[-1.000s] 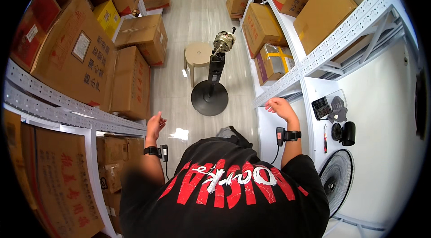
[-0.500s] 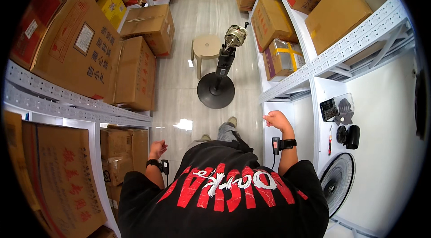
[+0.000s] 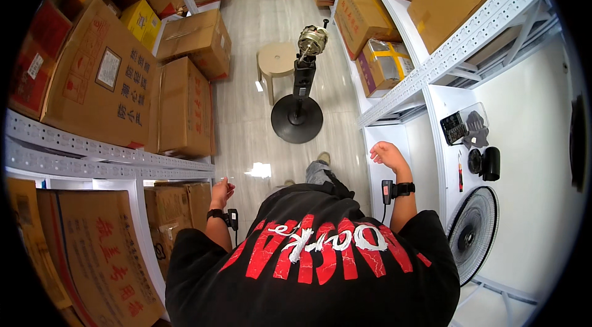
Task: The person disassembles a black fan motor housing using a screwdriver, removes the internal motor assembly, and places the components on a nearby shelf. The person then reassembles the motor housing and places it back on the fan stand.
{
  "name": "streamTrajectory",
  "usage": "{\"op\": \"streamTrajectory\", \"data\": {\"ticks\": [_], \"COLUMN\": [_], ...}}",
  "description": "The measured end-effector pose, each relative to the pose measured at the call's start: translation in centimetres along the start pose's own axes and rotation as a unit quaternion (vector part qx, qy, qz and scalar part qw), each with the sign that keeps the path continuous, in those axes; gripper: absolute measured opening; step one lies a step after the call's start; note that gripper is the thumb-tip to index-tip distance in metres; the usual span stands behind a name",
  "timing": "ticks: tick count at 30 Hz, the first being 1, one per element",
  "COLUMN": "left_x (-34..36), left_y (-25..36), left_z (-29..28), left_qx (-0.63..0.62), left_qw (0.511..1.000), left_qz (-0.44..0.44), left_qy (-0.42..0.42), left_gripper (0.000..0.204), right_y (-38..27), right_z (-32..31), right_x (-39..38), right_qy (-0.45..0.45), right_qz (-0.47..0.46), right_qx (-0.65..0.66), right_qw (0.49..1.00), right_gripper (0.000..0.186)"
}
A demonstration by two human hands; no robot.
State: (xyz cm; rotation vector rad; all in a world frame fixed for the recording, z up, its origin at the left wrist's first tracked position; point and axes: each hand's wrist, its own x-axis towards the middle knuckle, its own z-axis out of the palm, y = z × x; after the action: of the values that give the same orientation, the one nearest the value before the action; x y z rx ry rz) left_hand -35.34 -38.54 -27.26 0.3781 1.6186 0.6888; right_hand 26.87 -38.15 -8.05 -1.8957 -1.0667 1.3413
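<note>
My left hand (image 3: 222, 192) hangs in the air beside the left shelving, holding nothing, its fingers loosely bent and apart. Beside the right shelf is my right hand (image 3: 388, 155), also empty, with relaxed, slightly curled fingers. Ahead of me a pedestal fan stand (image 3: 297, 118) rises upright from a round black base. Its bare metal motor (image 3: 312, 40) shows at the top, without grille or blades. Neither hand touches the stand.
A beige stool (image 3: 277, 59) stands behind the fan stand. On the right shelf are a tool bit case (image 3: 454, 128), a screwdriver (image 3: 460, 173), black round parts (image 3: 490, 163) and a fan grille (image 3: 473, 236). Cardboard boxes (image 3: 185, 107) fill shelves on both sides.
My right hand has loosened from a closed shape and shifted slightly right. The left hand has risen a little, its fingers now more spread. The view has shifted slightly.
</note>
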Motion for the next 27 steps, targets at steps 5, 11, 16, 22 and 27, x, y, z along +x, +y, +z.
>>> {"op": "streamTrajectory", "data": {"ticks": [5,11,16,22,27], "left_x": [1.0,1.2,0.6,-0.9,-2.6], "left_y": [2.1,6.8,11.6,16.3,18.2], "left_z": [0.9,4.3,8.3,13.2,15.8], "left_qx": [-0.012,0.007,0.041,0.081,0.098], "left_qw": [1.000,0.996,0.990,0.973,0.967], "left_qz": [0.003,0.024,0.092,0.155,0.160], "left_qy": [-0.028,-0.084,-0.096,-0.150,-0.169], "left_gripper": [0.032,0.031,0.033,0.037,0.039], "right_y": [-0.9,0.6,1.9,2.2,3.1], "right_z": [-1.6,-3.3,-4.4,-5.2,-5.5], "right_x": [-1.5,-2.4,-3.7,-5.6,-6.3], "right_qy": [-0.056,0.041,0.037,0.030,0.029], "right_qz": [0.044,0.064,0.037,0.082,0.105], "right_qx": [-0.074,-0.081,-0.002,-0.011,0.000], "right_qw": [0.995,0.994,0.999,0.996,0.994], "right_gripper": [0.037,0.042,0.046,0.049,0.051]}}
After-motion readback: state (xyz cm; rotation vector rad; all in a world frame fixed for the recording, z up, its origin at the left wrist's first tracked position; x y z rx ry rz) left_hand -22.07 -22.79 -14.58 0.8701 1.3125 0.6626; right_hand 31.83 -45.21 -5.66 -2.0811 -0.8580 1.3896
